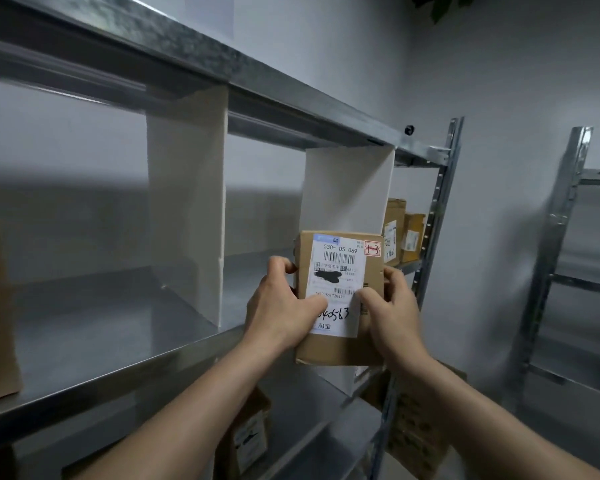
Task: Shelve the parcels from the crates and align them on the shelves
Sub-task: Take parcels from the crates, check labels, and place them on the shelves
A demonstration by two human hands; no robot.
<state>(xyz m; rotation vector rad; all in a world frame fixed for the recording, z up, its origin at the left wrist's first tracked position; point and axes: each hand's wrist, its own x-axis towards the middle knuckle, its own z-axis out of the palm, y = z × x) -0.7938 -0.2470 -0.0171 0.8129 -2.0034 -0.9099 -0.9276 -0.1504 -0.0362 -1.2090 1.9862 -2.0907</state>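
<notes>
Head view: we hold a small cardboard parcel (340, 296) upright in both hands, label facing us, long axis vertical, in front of the middle shelf (118, 362) edge. Our left hand (281, 306) grips its left side, thumb across the label; our right hand (392, 313) grips the right side, thumb on the label's lower corner. The parcel sits just ahead of the white divider (347, 188), with the open bay to its left and shelved boxes (404, 233) in the bay to its right. We judge the next move a push forward and slightly left into the open bay, base down; both hands are equally near. Another white divider (187, 202) bounds that bay's far side.
</notes>
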